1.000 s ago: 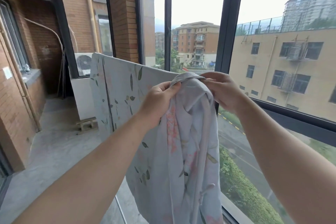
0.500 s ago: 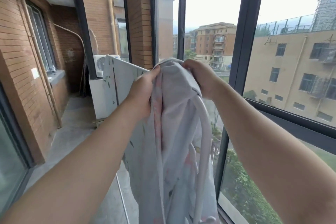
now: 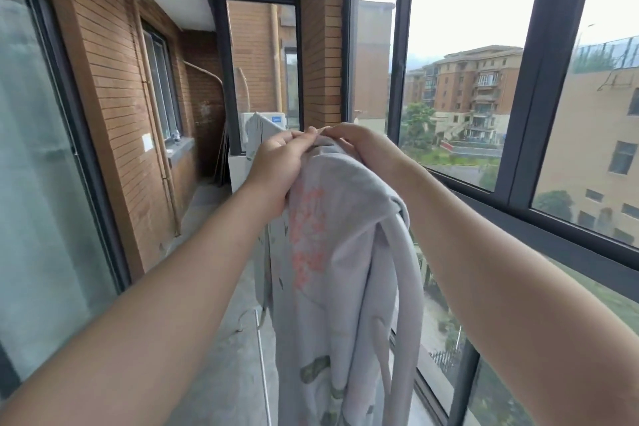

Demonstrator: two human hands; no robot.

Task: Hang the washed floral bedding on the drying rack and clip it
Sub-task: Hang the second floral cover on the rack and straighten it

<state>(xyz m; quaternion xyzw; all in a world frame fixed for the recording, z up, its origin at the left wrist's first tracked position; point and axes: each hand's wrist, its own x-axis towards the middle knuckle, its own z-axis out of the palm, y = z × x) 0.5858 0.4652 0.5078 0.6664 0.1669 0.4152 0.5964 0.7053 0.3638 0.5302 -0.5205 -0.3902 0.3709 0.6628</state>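
Soft matt cloth for the bedding, pale grey, creased, printed in pink and green. Rough matt brick on the wall. Dull grey concrete for the floor, fairly smooth but blotchy. Dark, smooth, faintly satin window frames, seemingly metal, round clear glossy glass. Thin pale rod, likely metal. Hazy, greenish glazing in the door at left.
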